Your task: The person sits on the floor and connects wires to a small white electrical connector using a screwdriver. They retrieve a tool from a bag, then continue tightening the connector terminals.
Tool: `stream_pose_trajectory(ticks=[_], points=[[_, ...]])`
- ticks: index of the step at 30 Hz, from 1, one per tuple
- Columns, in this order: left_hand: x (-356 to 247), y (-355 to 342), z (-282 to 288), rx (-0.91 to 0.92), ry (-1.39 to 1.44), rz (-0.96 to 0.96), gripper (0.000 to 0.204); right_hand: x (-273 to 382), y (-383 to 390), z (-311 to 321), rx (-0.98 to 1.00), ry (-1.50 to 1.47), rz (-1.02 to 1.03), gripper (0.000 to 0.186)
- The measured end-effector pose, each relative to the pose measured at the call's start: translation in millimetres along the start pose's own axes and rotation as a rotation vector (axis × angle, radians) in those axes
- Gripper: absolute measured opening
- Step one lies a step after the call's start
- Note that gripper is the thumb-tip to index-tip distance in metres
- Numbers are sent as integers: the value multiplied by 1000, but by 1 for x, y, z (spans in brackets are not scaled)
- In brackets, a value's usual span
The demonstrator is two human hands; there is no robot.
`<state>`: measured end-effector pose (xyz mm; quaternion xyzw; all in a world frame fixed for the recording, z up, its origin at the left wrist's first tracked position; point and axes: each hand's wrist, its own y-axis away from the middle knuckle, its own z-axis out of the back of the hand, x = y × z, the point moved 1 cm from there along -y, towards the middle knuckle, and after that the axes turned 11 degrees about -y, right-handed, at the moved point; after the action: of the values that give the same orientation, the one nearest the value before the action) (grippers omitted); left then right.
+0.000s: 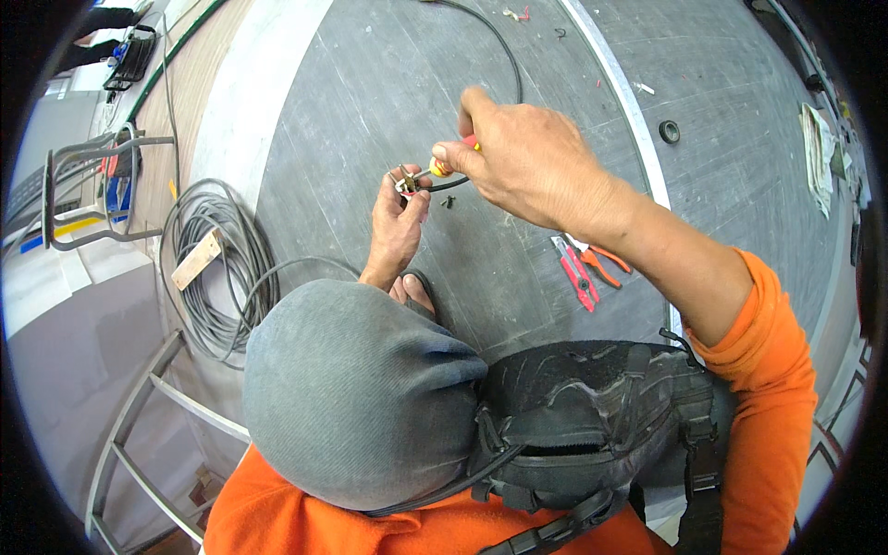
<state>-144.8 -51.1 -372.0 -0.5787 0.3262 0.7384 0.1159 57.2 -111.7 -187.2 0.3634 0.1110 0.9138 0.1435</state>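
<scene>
Pinched in the fingertips of my left hand [395, 227] is a small electrical plug [405, 185] with metal parts showing. My right hand [536, 166] is closed round a screwdriver [439, 167] with a red and yellow handle. Its shaft points left and meets the plug; the exact contact is too small to make out. A black cable [450, 183] leads rightward from the plug, passing behind my right hand. Just below the cable, a small dark metal piece [449, 202] lies on the grey floor.
Red-handled pliers [578, 274] and orange-handled pliers [603, 264] lie right of my knee. Further off sits a black tape roll [669, 131]. At left are a grey cable coil [231, 231], a wooden piece [197, 259] and a metal frame [139, 467]. A black bag [592, 425] rests on my lap.
</scene>
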Motion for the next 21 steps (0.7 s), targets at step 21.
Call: stream_pose_trajectory(ticks=[21], points=[[4,-7,4,-41,-121,-88,35,-7,7,-7,76,-39,96,27]])
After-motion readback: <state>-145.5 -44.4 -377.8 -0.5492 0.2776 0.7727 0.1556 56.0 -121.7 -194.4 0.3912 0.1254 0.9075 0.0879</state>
